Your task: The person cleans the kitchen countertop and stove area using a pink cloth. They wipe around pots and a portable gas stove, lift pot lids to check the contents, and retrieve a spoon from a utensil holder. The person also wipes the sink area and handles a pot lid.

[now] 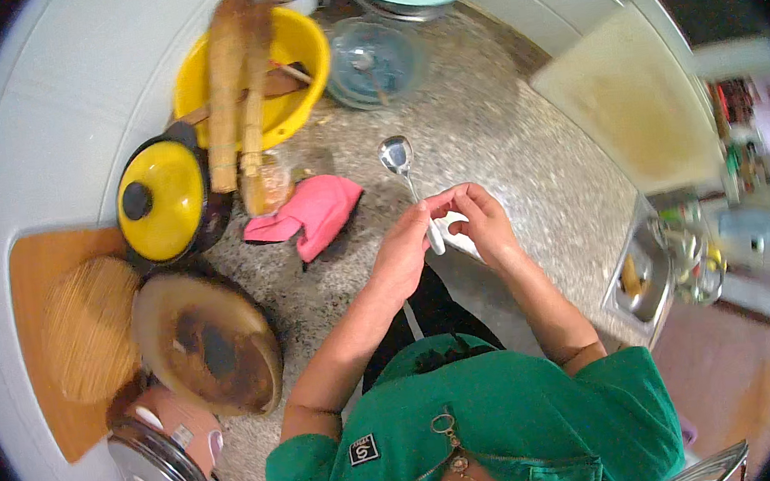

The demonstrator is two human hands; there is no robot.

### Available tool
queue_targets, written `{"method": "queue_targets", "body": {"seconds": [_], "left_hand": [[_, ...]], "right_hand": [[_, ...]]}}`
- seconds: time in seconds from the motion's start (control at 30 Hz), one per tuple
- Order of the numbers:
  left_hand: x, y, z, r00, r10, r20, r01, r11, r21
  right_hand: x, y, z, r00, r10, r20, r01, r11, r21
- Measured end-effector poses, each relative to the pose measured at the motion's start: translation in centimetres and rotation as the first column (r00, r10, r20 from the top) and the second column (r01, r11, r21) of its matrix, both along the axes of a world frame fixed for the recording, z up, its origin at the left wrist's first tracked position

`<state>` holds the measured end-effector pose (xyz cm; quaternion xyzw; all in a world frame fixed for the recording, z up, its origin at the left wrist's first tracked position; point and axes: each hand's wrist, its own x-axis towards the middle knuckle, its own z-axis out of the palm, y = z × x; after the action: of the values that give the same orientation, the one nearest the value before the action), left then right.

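Note:
My left hand is closed around a metal spoon with a white handle, over the front edge of the speckled stone counter. The spoon's bowl points away from me, and the handle's end shows below my fingers. My right hand is just beside it, fingers bent, its fingertips meeting those of my left hand. Whether anything small is between those tips cannot be made out. Behind my hands a white object shows in part at the counter's edge. To the left lies a pink cloth item with dark trim.
At the back left are a yellow basin holding long bamboo pieces and a pot with a yellow lid. A clear bowl stands farther back. On the right are a cutting board and a metal sink; a browned round pan sits left.

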<state>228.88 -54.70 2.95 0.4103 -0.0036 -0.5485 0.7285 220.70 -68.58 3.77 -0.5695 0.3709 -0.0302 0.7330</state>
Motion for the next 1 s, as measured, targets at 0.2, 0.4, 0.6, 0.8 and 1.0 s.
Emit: {"method": "queue_targets", "body": {"seconds": [0.2, 0.4, 0.6, 0.8, 1.0], "left_hand": [[-10.7, -1.7, -0.2, 0.989, -0.110, 0.101, 0.117, 0.991, -0.063], [-20.1, -1.7, 0.4, 0.906, -0.357, 0.229, 0.366, 0.930, 0.001], [-40.9, -2.9, -1.9, 0.541, -0.791, 0.286, 0.799, 0.589, 0.118], [-63.3, -1.9, -0.5, 0.019, -0.981, 0.192, 0.987, 0.049, 0.150], [-77.9, -5.5, 3.0, -0.142, -0.963, 0.228, 0.985, -0.114, 0.132]], "right_hand": [[-12.2, 3.4, 2.0, 0.991, -0.073, -0.111, 0.019, 0.904, -0.427], [-24.1, 7.2, 2.1, 0.974, -0.198, 0.113, 0.223, 0.932, -0.287], [-48.9, 11.2, -0.7, 0.816, -0.554, 0.164, 0.575, 0.805, -0.144], [-74.6, 20.5, -2.9, 0.409, -0.906, 0.113, 0.866, 0.345, -0.363], [-91.2, 30.5, 0.0, -0.172, -0.983, 0.061, 0.876, -0.181, -0.448]]}}
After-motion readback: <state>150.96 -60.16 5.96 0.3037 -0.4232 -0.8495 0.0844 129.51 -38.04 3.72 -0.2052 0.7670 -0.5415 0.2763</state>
